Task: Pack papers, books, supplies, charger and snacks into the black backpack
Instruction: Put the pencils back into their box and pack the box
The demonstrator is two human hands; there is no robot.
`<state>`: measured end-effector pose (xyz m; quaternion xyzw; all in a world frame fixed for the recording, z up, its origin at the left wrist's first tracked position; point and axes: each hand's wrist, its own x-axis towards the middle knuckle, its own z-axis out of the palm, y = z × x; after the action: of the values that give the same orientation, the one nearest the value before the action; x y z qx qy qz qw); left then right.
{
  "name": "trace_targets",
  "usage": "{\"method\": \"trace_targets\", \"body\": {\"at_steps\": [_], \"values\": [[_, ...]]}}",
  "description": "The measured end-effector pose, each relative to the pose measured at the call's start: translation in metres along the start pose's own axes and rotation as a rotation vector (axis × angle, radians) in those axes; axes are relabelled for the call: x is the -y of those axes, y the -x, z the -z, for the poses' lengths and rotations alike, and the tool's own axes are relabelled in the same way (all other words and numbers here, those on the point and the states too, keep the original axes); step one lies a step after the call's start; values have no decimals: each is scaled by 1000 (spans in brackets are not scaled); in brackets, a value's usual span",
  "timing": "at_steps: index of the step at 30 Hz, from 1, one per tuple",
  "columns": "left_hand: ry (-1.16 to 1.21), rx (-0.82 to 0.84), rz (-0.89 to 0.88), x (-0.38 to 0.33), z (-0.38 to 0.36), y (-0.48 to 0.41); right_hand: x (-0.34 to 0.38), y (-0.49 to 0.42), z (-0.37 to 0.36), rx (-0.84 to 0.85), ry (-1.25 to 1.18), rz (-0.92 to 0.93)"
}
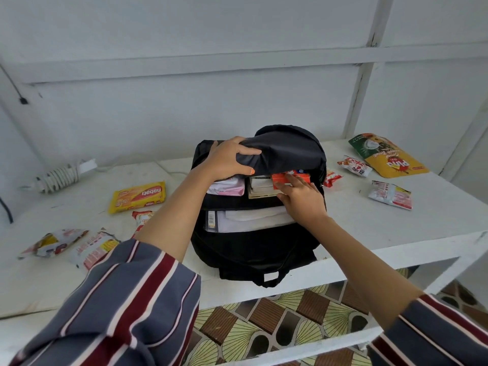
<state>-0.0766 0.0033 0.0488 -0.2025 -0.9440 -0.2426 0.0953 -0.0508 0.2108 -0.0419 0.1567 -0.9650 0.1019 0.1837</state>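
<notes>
Our left hand (229, 159) grips the black flap of the black backpack (264, 249), its fingers curled over the fold of cloth and the thumb tucked beneath, lifting the flap clear of the middle compartment. The backpack lies flat on the white table (369, 228) with its open top edge toward us.

Our right hand (301, 199) reaches into that same compartment. Its fingers lie nearly straight across an orange box (290, 178) and press on it; the thumb spreads out to the left below the box, and we cannot tell whether it touches the box. The orange box sits directly under our right fingertips, just below the edge of the lifted flap.

Just left of our right fingers stands a stack of books (260, 186), and beneath our left thumb lies a pink and white pack (227, 187). Nearer to us than our right palm, a second compartment holds white papers (253, 220).

Well to the left of our left fingers rests a white charger (60, 175) with its cable coiled round it, and nearer in, a yellow wafer pack (138, 196). Below our left forearm lie three more snack packets (55, 243). To the right of our right fingers a small red packet (332, 178) touches the backpack's side. Farther out lie a yellow and green pouch (388, 157) and two pale packets (390, 194). Striped sleeves (126, 299) cover both our arms.
</notes>
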Motion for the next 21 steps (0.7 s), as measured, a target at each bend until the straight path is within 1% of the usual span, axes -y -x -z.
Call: {"method": "trace_targets", "body": {"at_steps": [8, 17, 21], "values": [[-14, 5, 1, -2, 1, 3, -3, -4, 6, 37, -13, -3], [-71, 27, 43, -8, 2, 6, -15, -8, 6, 87, 3, 20], [-74, 29, 65, -11, 4, 8, -18, -7, 10, 160, 12, 41]]}}
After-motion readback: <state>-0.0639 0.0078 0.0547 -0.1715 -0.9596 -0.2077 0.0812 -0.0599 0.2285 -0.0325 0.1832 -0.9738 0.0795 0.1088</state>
